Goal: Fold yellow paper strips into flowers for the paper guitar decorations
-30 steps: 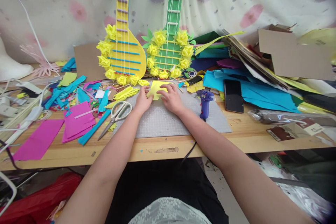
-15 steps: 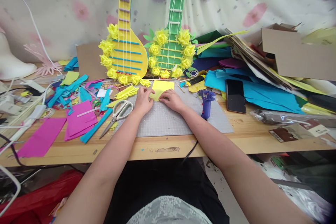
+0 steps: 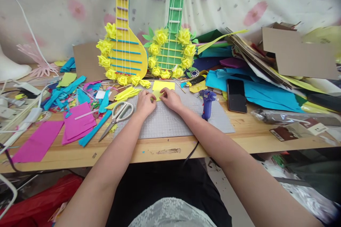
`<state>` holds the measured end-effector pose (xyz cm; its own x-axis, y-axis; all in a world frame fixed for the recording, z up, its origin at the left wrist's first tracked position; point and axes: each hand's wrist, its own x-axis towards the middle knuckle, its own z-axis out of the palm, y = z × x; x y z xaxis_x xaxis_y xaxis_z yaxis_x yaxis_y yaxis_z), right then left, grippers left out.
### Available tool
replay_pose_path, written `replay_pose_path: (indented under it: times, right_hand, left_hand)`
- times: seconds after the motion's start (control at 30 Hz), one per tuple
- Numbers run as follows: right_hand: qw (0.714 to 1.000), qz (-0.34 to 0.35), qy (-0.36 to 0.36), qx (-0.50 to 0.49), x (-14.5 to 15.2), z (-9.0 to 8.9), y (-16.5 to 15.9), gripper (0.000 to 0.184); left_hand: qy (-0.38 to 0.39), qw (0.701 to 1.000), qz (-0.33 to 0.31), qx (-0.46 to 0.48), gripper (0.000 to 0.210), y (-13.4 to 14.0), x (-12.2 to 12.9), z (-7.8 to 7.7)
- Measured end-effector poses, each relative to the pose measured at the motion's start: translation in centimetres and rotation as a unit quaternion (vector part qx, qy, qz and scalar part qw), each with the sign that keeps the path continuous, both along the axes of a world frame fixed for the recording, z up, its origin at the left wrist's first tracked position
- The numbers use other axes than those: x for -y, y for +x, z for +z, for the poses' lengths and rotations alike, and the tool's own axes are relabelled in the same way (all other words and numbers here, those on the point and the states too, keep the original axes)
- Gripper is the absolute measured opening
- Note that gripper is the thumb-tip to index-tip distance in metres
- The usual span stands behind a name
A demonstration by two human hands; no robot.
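My left hand [image 3: 146, 103] is closed, thumb and fingers pinching the left side of a small yellow paper piece [image 3: 157, 95]. Opposite it, my right hand [image 3: 171, 99] has its fingertips bent together at the paper's right edge. Just behind lies a brighter yellow paper sheet [image 3: 163, 85], partly covered by the hands. Both hands are over a grey cutting mat [image 3: 160, 127]. To the left rest a stack of yellow paper strips [image 3: 126, 94] and white-handled scissors [image 3: 121, 113]. A blue glue gun [image 3: 207, 104] stands on the mat's right side.
Behind the mat lean a yellow paper guitar [image 3: 130, 53] and a green paper guitar [image 3: 173, 48], both trimmed with yellow paper flowers. Pink paper [image 3: 38, 142] and scraps cover the left. A phone [image 3: 236, 95], blue paper [image 3: 271, 95] and cardboard [image 3: 295, 53] crowd the right.
The view has shifted slightly. My right hand's fingers have lifted and bent a little more at the paper's edge. Less of the small yellow piece shows between the hands.
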<state>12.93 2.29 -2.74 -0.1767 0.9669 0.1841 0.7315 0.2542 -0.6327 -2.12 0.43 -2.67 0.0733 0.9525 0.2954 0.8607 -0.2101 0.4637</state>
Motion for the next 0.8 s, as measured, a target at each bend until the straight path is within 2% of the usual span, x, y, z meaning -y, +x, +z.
replay_pose_path:
  times: [0.27,0.53,0.8]
  right_hand:
    - [0.998,-0.013,0.030,0.062,0.77,0.52,-0.55,0.012]
    - [0.987,-0.015,0.060,0.149,1.00,0.29,-0.81,0.015]
    - [0.982,-0.015,0.074,0.171,0.94,-0.23,-0.89,0.020]
  left_hand:
    - [-0.003,1.000,0.004,0.003,0.011,0.10,0.03,0.03]
    - [0.001,1.000,-0.003,0.008,0.015,0.15,-0.06,0.03]
    - [0.001,0.999,0.031,0.022,0.012,0.89,-0.08,0.05]
